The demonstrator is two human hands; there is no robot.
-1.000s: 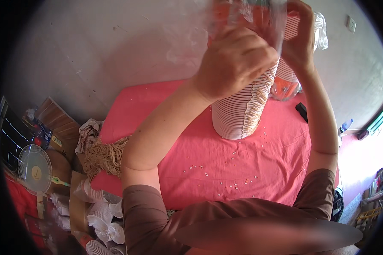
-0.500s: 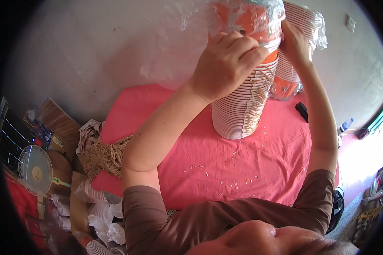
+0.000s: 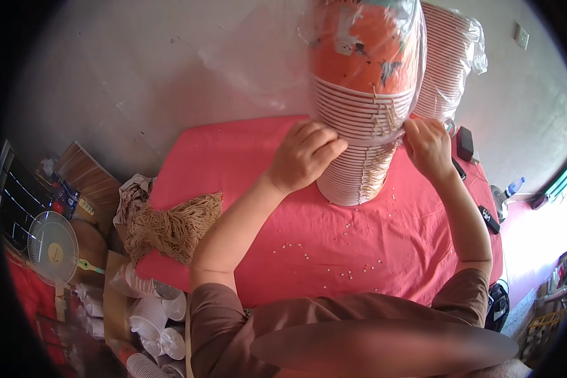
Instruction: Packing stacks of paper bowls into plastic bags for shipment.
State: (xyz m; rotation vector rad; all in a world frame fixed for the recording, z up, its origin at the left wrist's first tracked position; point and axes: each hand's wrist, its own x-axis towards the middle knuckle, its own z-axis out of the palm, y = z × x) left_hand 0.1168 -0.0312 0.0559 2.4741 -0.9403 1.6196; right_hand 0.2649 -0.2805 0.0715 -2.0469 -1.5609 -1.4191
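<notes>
While left hand point(image 3: 305, 154) and right hand point(image 3: 429, 146) pinch the lower edge of the clear bag point(image 3: 412, 79) from both sides, fingers point(image 3: 334, 147) closed on the film, the tall stack of tubs point(image 3: 349, 179) stands upright toward the far side of the pink-covered tabletop point(image 3: 233, 145), its upper part bagged. Bare cloth left of the stack, out to the string bundle point(image 3: 176, 227) across the left edge; scattered beads point(image 3: 351, 274) in front. Right side's tighter: second stack point(image 3: 446, 60) behind right hand, black remote point(image 3: 489, 219) near the right edge.
</notes>
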